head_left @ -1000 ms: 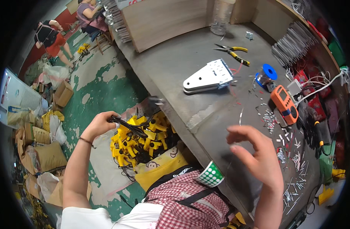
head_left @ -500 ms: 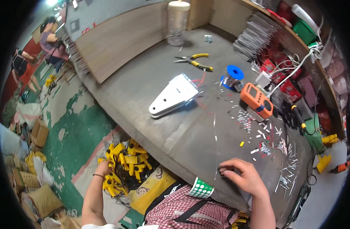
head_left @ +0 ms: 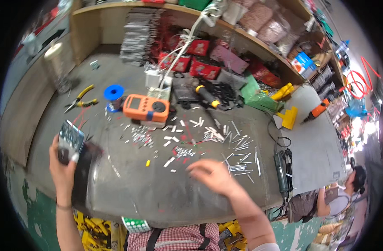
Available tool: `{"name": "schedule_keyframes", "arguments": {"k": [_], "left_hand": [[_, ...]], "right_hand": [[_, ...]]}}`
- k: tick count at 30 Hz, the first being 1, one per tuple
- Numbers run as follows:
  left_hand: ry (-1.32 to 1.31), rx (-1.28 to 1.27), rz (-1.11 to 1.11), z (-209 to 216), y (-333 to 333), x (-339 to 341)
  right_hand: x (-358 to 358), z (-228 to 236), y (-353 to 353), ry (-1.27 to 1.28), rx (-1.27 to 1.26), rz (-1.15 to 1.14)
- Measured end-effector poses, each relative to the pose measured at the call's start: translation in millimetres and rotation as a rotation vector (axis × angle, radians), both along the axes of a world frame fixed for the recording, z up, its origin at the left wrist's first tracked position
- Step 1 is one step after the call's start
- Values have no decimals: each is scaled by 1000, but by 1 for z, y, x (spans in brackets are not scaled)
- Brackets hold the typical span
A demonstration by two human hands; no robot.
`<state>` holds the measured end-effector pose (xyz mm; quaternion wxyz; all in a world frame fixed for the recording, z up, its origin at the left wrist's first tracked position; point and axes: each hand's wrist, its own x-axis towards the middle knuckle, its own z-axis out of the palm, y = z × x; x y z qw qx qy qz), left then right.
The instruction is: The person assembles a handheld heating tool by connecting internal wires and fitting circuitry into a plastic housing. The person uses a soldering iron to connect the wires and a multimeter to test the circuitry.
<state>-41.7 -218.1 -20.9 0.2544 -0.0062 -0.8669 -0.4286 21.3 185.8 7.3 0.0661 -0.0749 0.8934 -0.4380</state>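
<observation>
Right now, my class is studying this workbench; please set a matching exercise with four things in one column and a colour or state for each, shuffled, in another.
Column one:
1. Pliers
2. Spool
3. Meter
4. Left hand

Column two:
A. Orange casing
B. Grasping a device with red wires
C. Yellow-handled
D. Blue-rimmed

Right pairs: 1-C, 2-D, 3-A, 4-B.

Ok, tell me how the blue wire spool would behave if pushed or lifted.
The blue wire spool stands on one end, so a push would probably slide it. Tipped over, its round rims would likely let it roll. The wound metallic wire suggests it may feel heavy for its size.
</observation>
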Motion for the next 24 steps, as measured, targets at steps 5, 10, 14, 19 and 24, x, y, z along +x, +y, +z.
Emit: {"name": "schedule_keyframes", "arguments": {"k": [5, 10, 14, 19, 24], "left_hand": [[-346, -264, -963, 39, 118, 53], [-225, -558, -1088, 37, 169, 71], [-176, -601, -1100, 56, 217, 75], [-201, -852, -1138, 34, 236, 75], [-443, 22, -1284, 18, 230, 54]], "right_hand": [[-78, -13, 149, 360, 256, -527], [-176, -59, 158, 580, 525, -364], [-184, -59, 154, 592, 693, -418], [-72, -14, 95, 589, 756, -229], [84, -26, 44, 375, 476, 12]]}}
